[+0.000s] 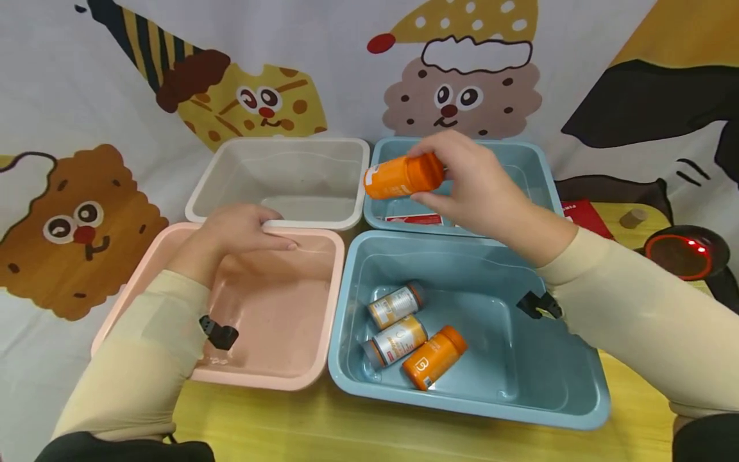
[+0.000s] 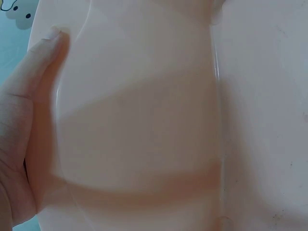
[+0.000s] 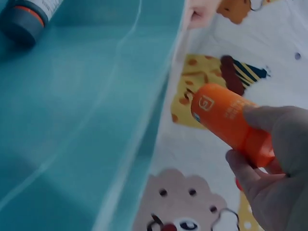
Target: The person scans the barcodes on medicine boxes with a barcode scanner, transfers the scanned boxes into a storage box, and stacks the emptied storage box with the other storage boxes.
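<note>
My right hand (image 1: 476, 186) holds an orange bottle (image 1: 388, 179) by its orange cap end, tilted nearly level over the back blue bin (image 1: 545, 170). The right wrist view shows thumb and fingers pinching that bottle (image 3: 224, 115). My left hand (image 1: 237, 231) grips the far rim of the pink bin (image 1: 336, 282). In the left wrist view its thumb (image 2: 36, 67) lies along the inner wall, while the other fingers are hidden. Another orange bottle (image 1: 433, 359) and two bottles with yellow-white labels (image 1: 397, 307) lie in the front blue bin (image 1: 548, 369).
A grey bin (image 1: 277, 163) stands back left, against the pink one. Inside the back blue bin lies a red-and-white packet (image 1: 414, 219). On the right are a red box (image 1: 589, 215), a cork-like piece (image 1: 633, 218) and a small black pan (image 1: 684, 253). A cartoon-printed cloth (image 1: 352, 64) hangs behind.
</note>
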Demonstrator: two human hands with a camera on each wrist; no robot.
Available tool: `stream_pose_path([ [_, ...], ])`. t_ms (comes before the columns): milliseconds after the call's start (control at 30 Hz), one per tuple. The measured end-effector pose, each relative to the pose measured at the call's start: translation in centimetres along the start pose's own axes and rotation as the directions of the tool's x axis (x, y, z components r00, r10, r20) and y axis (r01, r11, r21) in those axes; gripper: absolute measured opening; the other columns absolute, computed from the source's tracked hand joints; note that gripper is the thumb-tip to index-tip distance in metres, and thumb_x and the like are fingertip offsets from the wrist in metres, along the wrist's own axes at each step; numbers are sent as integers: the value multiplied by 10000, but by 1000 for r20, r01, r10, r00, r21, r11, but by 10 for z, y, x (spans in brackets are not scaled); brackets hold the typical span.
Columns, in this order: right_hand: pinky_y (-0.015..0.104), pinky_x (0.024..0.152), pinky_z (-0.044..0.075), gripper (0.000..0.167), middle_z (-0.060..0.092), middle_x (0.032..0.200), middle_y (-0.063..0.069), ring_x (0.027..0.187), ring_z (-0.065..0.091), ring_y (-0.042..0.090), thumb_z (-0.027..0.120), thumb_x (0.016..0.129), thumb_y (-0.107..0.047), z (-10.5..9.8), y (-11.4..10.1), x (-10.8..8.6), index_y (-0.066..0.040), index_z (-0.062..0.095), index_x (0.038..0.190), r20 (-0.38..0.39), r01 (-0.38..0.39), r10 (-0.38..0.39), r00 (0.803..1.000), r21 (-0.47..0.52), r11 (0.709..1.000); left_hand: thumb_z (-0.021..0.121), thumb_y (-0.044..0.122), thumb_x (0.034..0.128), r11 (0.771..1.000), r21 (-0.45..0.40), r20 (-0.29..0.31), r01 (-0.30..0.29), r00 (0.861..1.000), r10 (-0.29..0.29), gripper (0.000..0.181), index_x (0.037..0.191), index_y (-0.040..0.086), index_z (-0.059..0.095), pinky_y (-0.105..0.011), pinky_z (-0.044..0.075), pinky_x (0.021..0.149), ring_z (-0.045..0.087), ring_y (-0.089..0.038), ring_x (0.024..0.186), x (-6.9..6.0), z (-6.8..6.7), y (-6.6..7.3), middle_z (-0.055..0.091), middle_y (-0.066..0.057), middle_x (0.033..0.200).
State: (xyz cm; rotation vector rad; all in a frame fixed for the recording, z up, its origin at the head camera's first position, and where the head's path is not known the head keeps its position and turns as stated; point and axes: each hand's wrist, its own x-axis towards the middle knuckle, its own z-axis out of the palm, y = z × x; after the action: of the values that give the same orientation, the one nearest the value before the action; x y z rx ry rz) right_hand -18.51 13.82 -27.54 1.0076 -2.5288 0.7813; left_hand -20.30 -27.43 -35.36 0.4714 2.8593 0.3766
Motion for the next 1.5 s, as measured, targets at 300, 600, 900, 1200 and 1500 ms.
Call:
stream_pose_path([
  [300,402,1048,524,525,573,1401,139,1242,603,287,867,896,-31,44,-10,17,-39,591,1343,70,54,-61,996,86,995,797,770,791,1000,9,-10,-1,1000,1,546,974,256,763,-447,481,766,621,-223,825,-1,0,2,710,52,880],
  [600,388,1051,517,506,578,1422,115,1249,599,272,854,913,-53,69,-15,19,-79,613,1357,88,89,-97,991,94,992,799,754,800,1000,3,3,-5,1000,5,554,1005,240,781,-446,497,772,625,-223,827,2,5,5,718,56,883],
  [900,401,1041,528,489,543,1494,107,1272,614,278,780,990,-96,80,-18,25,-98,600,1445,154,150,-151,976,20,988,789,764,803,1000,4,2,-14,1000,14,538,960,251,760,-439,489,758,626,-222,825,2,3,0,708,53,878],
  [1200,395,1059,506,479,550,1475,88,1222,621,267,722,1037,-136,91,-26,44,-126,573,1493,281,139,-114,953,-70,988,778,776,807,1000,1,8,-8,1000,8,561,981,242,768,-441,490,782,621,-225,831,1,0,-1,711,47,883],
  [1500,403,1055,505,467,596,1416,99,1184,629,270,683,1068,-189,109,-35,63,-160,582,1523,450,142,-61,891,-149,979,787,763,809,1000,1,9,-10,1000,10,566,1004,231,781,-451,492,778,626,-225,828,3,1,1,731,44,909],
])
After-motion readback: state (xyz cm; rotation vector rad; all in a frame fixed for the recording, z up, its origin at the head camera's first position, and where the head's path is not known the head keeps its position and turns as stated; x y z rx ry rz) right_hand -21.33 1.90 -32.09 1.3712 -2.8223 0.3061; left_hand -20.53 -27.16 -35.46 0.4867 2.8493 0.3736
